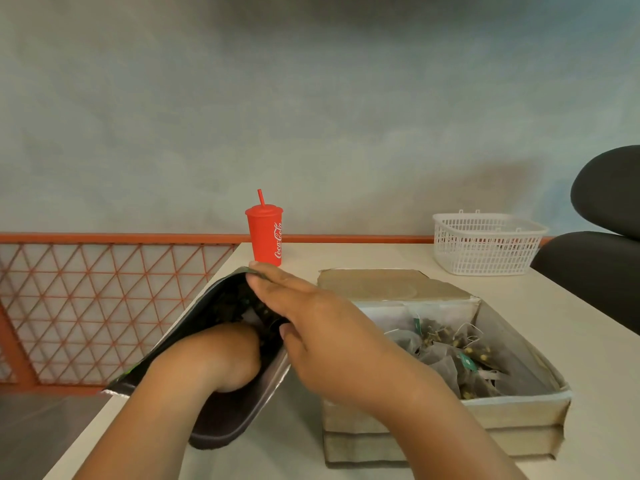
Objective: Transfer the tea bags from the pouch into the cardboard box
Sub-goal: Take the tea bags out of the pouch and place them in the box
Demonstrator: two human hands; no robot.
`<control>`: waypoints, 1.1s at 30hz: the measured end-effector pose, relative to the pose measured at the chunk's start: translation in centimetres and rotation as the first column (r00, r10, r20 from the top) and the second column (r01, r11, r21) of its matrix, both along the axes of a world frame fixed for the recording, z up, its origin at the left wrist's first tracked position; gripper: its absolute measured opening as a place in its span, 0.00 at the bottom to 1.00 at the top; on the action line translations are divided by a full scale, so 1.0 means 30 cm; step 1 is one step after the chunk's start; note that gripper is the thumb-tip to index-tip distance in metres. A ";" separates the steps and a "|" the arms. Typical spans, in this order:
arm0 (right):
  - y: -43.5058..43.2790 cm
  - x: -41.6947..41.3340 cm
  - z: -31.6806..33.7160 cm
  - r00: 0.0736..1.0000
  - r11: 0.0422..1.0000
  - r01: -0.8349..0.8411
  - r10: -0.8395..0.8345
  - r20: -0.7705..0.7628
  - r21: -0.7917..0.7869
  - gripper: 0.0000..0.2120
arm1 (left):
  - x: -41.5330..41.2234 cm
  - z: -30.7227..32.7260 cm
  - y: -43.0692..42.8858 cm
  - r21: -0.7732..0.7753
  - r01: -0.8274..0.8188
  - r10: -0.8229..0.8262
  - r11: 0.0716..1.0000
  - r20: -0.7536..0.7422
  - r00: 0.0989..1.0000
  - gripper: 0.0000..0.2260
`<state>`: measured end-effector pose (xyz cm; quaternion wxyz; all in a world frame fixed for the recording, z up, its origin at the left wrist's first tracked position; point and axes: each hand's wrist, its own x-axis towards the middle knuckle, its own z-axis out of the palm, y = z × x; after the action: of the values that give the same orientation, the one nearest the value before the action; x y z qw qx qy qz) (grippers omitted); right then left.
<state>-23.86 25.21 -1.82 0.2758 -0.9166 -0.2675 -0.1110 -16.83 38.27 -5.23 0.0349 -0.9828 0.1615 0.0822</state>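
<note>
Notably, my right hand point(311, 323) pinched the pouch point(204, 313) rim; left hand point(228, 351) sat inside it, fingers hidden, grip not discernible.

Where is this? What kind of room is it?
Probably an office or workroom, though that is a guess: a plain pale table, a black padded chair beside it, and a bare grey wall behind.
</note>
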 end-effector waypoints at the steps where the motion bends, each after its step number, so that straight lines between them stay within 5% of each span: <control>1: -0.005 0.004 -0.002 1.000 1.000 0.007 -0.007 0.006 0.014 0.31 | 0.001 0.001 0.002 -0.025 -0.003 0.003 1.000 0.004 1.000 0.12; 6: -0.033 0.021 -0.008 0.999 0.997 0.038 -0.039 0.011 0.071 0.30 | -0.036 0.062 0.022 -0.164 -0.012 0.023 0.986 0.069 0.997 0.11; 11: -0.071 0.048 -0.018 0.997 0.983 0.071 -0.066 -0.041 0.167 0.29 | -0.166 0.182 0.034 -0.350 0.160 -0.122 0.923 0.126 0.984 0.09; 17: -0.064 0.048 -0.033 0.993 0.974 0.065 -0.042 -0.109 0.218 0.27 | -0.239 0.263 0.070 -0.617 0.160 0.030 0.770 0.285 0.958 0.12; 26: -0.047 0.064 -0.060 0.968 0.987 0.015 0.026 -0.248 0.161 0.17 | -0.213 0.250 0.109 -0.672 0.189 0.069 0.717 0.337 0.939 0.20; 33: -0.069 0.047 -0.019 0.926 0.859 0.044 0.157 -0.345 0.511 0.12 | -0.206 0.244 0.075 -0.688 0.336 -0.067 0.644 0.386 0.920 0.19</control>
<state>-22.44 23.15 -2.40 0.5570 -0.8065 -0.1982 0.0074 -23.00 40.52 2.08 -0.3327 -0.8856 0.2827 -0.1587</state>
